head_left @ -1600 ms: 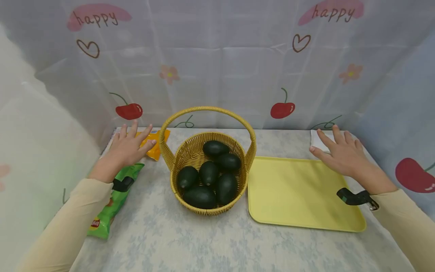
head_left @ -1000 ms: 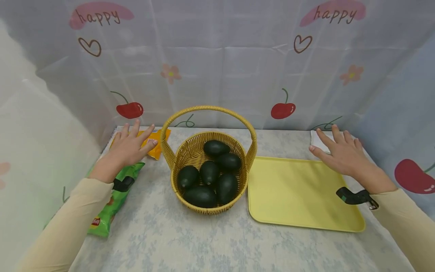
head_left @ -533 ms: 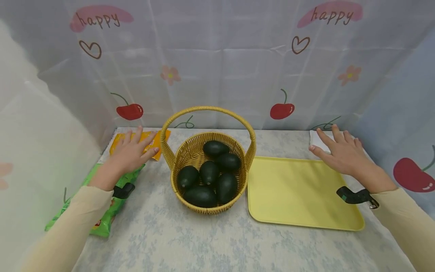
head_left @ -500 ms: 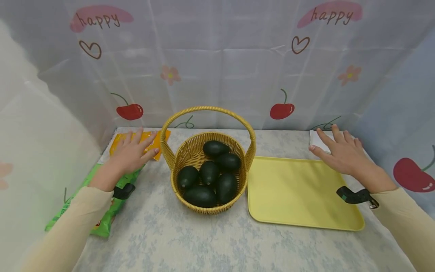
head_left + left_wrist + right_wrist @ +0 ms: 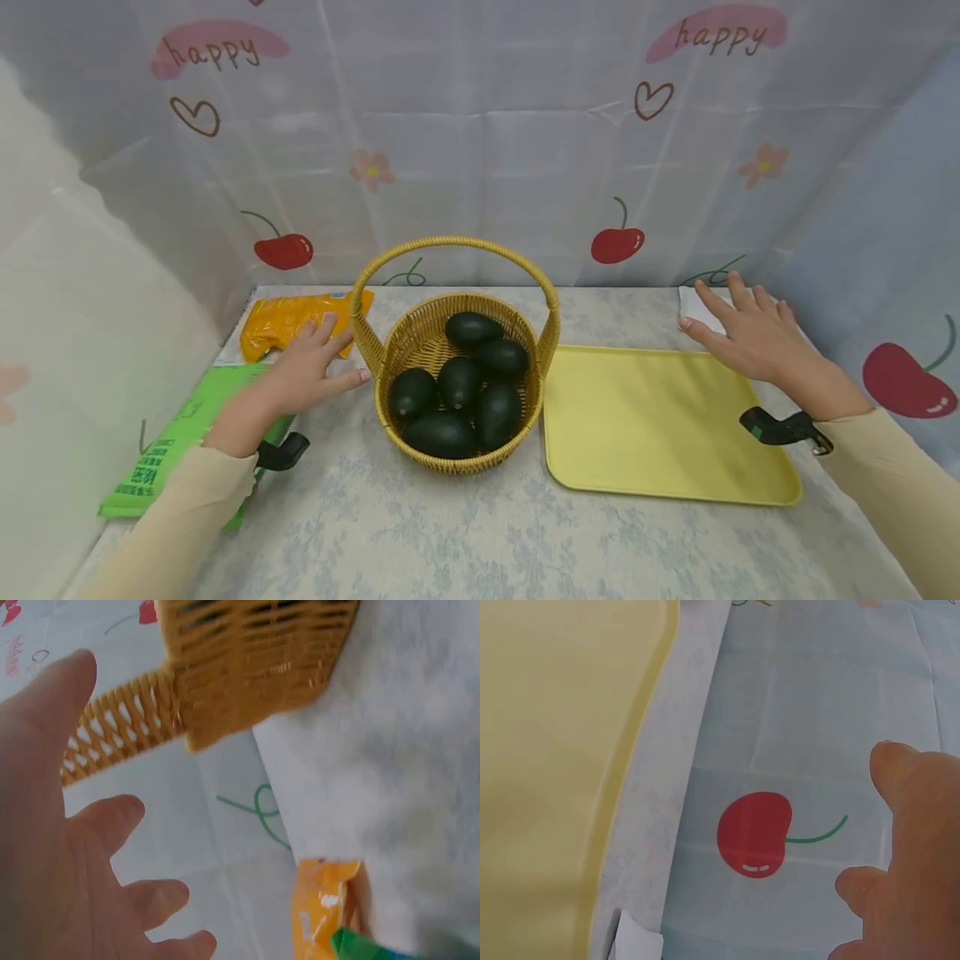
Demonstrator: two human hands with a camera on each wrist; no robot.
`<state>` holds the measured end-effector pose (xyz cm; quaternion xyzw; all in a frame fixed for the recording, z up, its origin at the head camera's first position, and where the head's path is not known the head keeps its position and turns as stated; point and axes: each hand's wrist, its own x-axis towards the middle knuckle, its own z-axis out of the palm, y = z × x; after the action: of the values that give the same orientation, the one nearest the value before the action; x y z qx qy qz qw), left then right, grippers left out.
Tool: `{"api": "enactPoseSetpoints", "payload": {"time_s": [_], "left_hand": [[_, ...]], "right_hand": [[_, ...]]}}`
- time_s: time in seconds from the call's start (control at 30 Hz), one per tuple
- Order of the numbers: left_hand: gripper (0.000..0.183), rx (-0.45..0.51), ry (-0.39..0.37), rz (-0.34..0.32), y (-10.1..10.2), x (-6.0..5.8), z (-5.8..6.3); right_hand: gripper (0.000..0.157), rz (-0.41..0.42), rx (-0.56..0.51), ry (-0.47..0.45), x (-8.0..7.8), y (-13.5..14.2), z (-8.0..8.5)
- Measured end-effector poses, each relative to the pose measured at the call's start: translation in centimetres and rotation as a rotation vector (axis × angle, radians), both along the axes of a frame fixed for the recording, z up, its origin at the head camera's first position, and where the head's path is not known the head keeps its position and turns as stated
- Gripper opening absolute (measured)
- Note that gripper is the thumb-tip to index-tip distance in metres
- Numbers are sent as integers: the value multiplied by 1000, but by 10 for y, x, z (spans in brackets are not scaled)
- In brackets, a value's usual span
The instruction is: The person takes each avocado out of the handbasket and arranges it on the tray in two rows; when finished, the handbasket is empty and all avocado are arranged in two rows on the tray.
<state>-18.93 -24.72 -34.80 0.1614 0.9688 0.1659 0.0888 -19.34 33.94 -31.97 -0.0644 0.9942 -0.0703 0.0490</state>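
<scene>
My left hand [image 5: 306,377] hovers to the left of a yellow wicker basket [image 5: 459,465], fingers spread and holding nothing. The thumb points toward the basket's left side, apart from it in the left wrist view. Several dark green avocados [image 5: 441,434] lie inside the basket under its tall arched handle [image 5: 454,242]. Below and behind that hand are a green snack bag [image 5: 180,446], partly covered by the forearm, and an orange packet [image 5: 281,321]. On the other side my right hand [image 5: 753,340] is spread above the far right corner of a yellow tray [image 5: 660,425], touching nothing.
A white piece [image 5: 697,310], perhaps paper or tissue, lies at the back right, partly behind the right hand. Printed curtains [image 5: 480,167] enclose the back and sides. A pale floral cloth [image 5: 450,542] covers the table.
My left hand has moved toward me and right, nearer the basket, uncovering more of the orange packet and green bag. The right hand stays almost still. The head view has shifted slightly.
</scene>
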Motion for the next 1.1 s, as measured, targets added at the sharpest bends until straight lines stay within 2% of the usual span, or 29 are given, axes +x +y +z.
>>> {"api": "enactPoseSetpoints", "payload": {"time_s": [0.1,0.23,0.37,0.63,0.83,0.93,1.1], "left_hand": [[86,56,4,-9,5,3,-8],[81,127,62,-18,15,6,-17],[81,235,83,10,26,6,-27],[69,461,3,130,35,0,-48],[61,692,-25,127,39,-4,-60],[59,805,-64,131,42,-5,-63],[58,922,-121,185,46,-7,-69]], "right_hand": [[87,5,7,-4,0,-1,0],[86,8,13,-16,0,-2,0],[85,10,21,-22,1,-4,0],[85,9,23,-12,0,-5,1],[85,6,22,-22,0,-4,2],[84,4,20,-27,0,-5,2],[84,1,14,-29,1,-6,2]]}}
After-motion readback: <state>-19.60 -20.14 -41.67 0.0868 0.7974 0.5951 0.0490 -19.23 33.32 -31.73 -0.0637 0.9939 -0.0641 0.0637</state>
